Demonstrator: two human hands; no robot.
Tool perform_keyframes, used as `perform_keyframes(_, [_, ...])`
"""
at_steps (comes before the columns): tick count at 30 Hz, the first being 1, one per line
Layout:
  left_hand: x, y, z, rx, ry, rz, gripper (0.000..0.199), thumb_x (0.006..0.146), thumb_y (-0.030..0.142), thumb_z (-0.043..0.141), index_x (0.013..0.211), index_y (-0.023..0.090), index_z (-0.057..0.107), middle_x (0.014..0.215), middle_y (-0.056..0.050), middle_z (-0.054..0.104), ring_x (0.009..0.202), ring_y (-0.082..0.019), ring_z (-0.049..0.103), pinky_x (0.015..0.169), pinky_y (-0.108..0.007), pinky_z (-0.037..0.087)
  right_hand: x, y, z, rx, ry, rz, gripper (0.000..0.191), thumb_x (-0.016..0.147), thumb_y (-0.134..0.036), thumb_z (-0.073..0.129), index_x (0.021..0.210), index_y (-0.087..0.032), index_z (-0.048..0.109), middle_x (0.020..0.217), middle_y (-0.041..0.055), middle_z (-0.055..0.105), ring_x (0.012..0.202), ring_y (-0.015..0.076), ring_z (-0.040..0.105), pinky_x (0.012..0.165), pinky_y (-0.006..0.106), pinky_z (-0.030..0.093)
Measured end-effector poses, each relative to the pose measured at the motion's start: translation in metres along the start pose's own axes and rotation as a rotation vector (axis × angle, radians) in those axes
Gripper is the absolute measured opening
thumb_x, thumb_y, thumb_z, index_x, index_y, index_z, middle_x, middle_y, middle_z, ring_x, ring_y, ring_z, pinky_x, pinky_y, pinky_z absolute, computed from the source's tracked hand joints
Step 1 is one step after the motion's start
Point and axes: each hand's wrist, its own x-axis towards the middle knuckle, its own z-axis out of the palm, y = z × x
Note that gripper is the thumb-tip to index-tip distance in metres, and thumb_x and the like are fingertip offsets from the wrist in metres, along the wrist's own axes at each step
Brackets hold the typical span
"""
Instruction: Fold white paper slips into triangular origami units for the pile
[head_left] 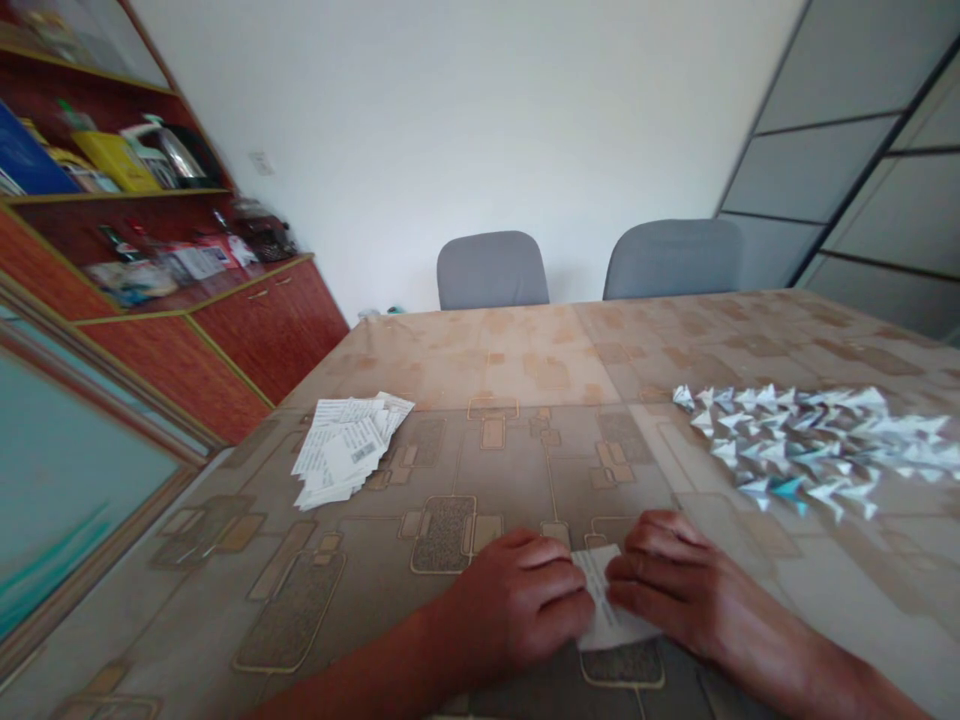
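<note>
A small printed sheet of paper (pixel 616 628) lies on the patterned tablecloth close in front of me, between my hands. My left hand (pixel 517 595) has its fingers curled down onto the sheet's left edge. On the other side, my right hand (pixel 671 580) grips the sheet's right part with bent fingers. Both thumbs are mostly hidden. To the left rests a fanned pile of printed paper sheets (pixel 349 450). Over on the right stand rows of folded paper pieces (pixel 814 440) with pointed tips, mostly white, one with teal on it.
Two grey chairs (pixel 493 270) stand behind the table's far edge (pixel 577 303). A red-brown cabinet (pixel 262 325) with shelves holding a kettle (pixel 180 155) and other items is at the left. Grey panelled doors (pixel 817 160) rise at the right.
</note>
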Motion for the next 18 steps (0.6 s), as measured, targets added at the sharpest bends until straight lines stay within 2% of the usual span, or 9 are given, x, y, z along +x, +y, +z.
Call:
perform_keyframes(8, [-0.003,-0.003,0.004,0.037,-0.003,-0.015,0.022,0.096,0.023,0.051,0.077,0.017,0.059,0.075,0.0,0.063,0.075,-0.015,0.056,0.069,-0.028,0.04,0.001,0.004,-0.018,0.134,-0.23,0.106,0.015,0.092,-0.019,0.054,0.079,-0.021,0.061,0.084,0.0019,0.066,0.082,0.0196,0.055,0.081,0.036,0.036])
perform_keyframes(14, [-0.003,-0.003,0.004,0.063,0.036,-0.004,0.021,0.097,0.025,0.049,0.083,0.018,0.063,0.075,-0.002,0.064,0.075,-0.014,0.058,0.071,-0.027,0.042,0.0,0.004,-0.015,0.171,-0.248,0.14,0.007,0.091,-0.019,0.057,0.085,-0.02,0.061,0.087,0.0024,0.066,0.084,0.0206,0.054,0.081,0.038,0.035])
perform_keyframes(18, [-0.004,-0.004,0.002,0.064,0.1,-0.026,0.022,0.098,0.024,0.048,0.085,0.018,0.064,0.075,-0.002,0.064,0.073,-0.014,0.058,0.068,-0.026,0.042,-0.001,0.003,-0.013,0.172,-0.171,0.14,0.012,0.094,-0.02,0.054,0.086,-0.021,0.062,0.086,0.0023,0.066,0.083,0.0201,0.053,0.078,0.036,0.036])
